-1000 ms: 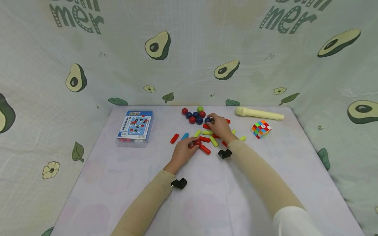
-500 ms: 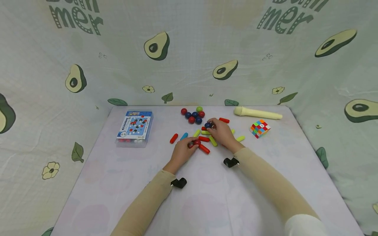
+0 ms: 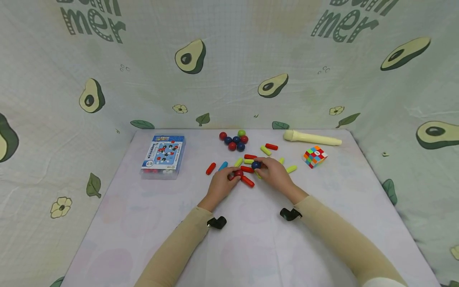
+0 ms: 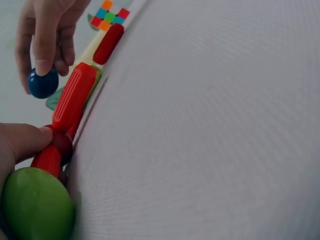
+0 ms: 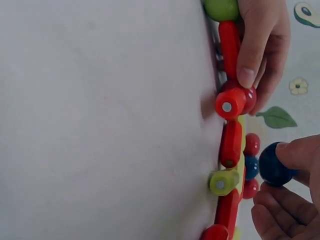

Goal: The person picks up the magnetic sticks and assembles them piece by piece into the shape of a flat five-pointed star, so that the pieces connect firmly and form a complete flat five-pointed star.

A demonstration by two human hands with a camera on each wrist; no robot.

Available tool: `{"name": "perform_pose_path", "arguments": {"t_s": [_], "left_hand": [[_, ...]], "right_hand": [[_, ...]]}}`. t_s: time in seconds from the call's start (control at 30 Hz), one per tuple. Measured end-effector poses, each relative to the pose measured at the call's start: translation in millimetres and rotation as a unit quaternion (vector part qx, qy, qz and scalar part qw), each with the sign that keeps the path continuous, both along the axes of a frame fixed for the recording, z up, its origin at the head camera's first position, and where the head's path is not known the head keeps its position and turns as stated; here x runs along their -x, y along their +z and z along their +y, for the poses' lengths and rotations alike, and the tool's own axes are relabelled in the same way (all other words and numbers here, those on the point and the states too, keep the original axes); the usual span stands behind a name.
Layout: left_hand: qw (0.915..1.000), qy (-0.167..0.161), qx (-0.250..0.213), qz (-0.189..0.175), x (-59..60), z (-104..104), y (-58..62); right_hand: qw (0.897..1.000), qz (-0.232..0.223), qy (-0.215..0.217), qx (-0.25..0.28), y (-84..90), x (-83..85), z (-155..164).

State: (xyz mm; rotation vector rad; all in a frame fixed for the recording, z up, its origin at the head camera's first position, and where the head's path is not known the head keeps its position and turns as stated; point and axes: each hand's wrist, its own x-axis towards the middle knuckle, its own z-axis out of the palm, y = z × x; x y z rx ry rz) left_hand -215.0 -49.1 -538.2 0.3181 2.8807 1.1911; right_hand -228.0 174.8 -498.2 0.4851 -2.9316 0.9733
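Tabletop [image 3: 251, 247] under smooth pale cloth, walled by avocado-print fabric, carries glossy plastic rods and balls; the left hand [image 3: 220, 187] pinches a red ball [image 3: 239, 173] with rods, the right hand [image 3: 276, 174] pinches a blue ball [image 3: 255, 165] just above the rods

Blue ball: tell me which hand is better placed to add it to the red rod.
Right. The right hand already pinches the blue ball beside the red rod; the left hand holds the red-ball piece.

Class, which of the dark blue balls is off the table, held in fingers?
The dark blue ball pinched by the right hand; the other blue balls lie clustered at the table's far edge.
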Motion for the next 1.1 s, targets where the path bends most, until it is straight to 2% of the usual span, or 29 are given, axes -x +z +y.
{"name": "perform_pose_path", "arguments": {"t_s": [0.17, 0.53, 0.7, 1.1], "left_hand": [[1.0, 0.003, 0.006, -0.002, 0.4, -0.1, -0.4], [1.0, 0.003, 0.004, 0.006, 0.5, 0.3, -2.0], [0.9999, 0.0, 0.007, 0.008, 0.6, 0.1, -1.9], [0.9999, -0.001, 0.016, 0.004, 0.4, 1.6, -2.7]], "right_hand": [[1.0, 0.0, 0.003, -0.008, -6.9, -14.3, 2.4], [0.999, -0.053, -0.003, 0.002, -19.5, -42.1, 8.9], [0.998, -0.065, 0.008, 0.012, -23.1, -52.4, 9.9], [0.999, -0.04, 0.018, -0.002, -25.7, -58.9, 5.4]]}}
